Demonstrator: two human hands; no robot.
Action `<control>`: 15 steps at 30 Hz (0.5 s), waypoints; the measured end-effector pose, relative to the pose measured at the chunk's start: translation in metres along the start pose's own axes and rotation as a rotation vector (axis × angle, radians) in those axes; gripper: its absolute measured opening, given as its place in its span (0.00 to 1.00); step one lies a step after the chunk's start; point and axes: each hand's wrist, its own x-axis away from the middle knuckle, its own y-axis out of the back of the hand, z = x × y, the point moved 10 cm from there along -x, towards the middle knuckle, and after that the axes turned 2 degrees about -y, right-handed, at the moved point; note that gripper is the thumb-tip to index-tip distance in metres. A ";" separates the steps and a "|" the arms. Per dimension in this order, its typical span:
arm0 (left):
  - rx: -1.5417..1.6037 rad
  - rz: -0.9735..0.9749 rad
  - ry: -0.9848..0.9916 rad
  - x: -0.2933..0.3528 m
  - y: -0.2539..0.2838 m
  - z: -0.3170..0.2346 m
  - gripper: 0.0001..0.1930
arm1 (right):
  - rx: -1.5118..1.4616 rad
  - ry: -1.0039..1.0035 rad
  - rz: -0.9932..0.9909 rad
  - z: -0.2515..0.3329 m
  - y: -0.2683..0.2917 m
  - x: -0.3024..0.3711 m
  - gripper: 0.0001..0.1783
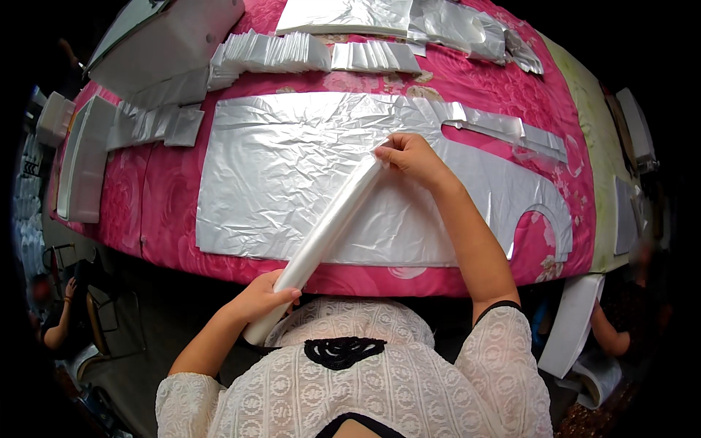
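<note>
A long strip of whitish plastic bag (326, 233), folded narrow, slants between my two hands over the table's near edge. My left hand (268, 298) is closed round its lower end, close to my body. At the upper end my right hand (416, 162) pinches the tip between thumb and fingers. Beneath the strip lies a flat layer of silvery-white plastic carrier bags (255, 182), creased, with cut-out handles (558, 219) toward the right. How many bags lie there I cannot tell.
A pink flowered cloth (171, 212) covers the table. Rows of folded bags (270, 52) and a flat stack (347, 16) lie at the far side. White boxes (86, 160) stand at the left. Other people sit at both sides, a person's arm (610, 332) showing at the right.
</note>
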 end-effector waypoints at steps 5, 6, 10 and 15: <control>-0.050 0.002 0.083 0.007 0.010 0.002 0.21 | 0.107 0.101 -0.343 -0.005 0.085 -0.014 0.11; -0.064 0.011 0.077 0.011 0.017 0.009 0.22 | 0.190 0.118 -0.456 -0.005 0.118 -0.013 0.11; -0.103 0.108 0.083 0.040 0.047 0.020 0.26 | 0.255 0.107 -0.733 -0.025 0.235 0.015 0.11; -0.326 0.213 0.056 0.059 0.069 -0.005 0.26 | 0.298 0.192 -0.708 -0.014 0.244 0.028 0.11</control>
